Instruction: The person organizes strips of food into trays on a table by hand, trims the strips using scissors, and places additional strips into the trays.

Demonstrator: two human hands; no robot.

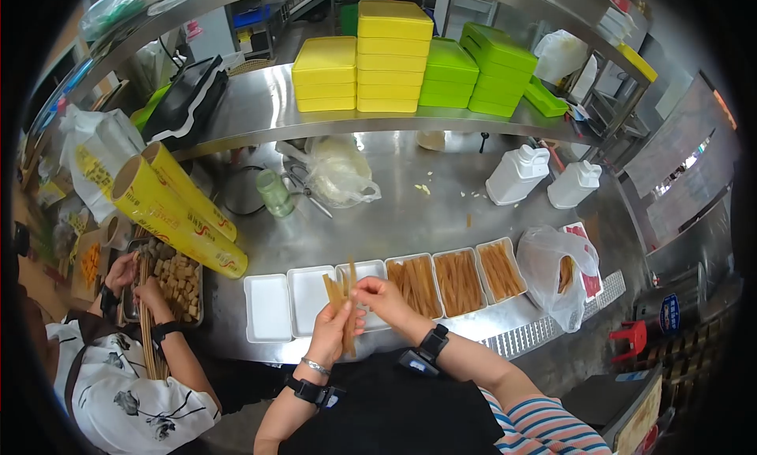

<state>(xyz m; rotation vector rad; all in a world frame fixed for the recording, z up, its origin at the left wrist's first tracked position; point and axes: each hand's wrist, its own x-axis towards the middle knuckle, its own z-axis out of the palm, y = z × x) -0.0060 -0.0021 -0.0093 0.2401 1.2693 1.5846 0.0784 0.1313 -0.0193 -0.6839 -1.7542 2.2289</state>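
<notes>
My left hand [327, 333] is closed around a small bundle of flat brown strips [337, 291], which look like dried bean curd or gluten. Held upright, they sit above the row of white trays. My right hand [382, 297] pinches the strips' upper part from the right, its fingertips close to my left hand. Behind my hands is a white tray [371, 270], partly hidden. To the left stand two more white trays, the outer one [268, 309] showing its bare bottom. On the right, three trays hold brown strips [413, 285] laid lengthwise.
A plastic bag [544, 258] with more strips lies right of the trays. White jugs [516, 175], a green glass jar [274, 193] and yellow film rolls [173, 214] stand farther back. Yellow boxes [392, 57] fill the shelf. At left, a co-worker's hands [150, 293] hold skewers beside a cube-filled tray [177, 277].
</notes>
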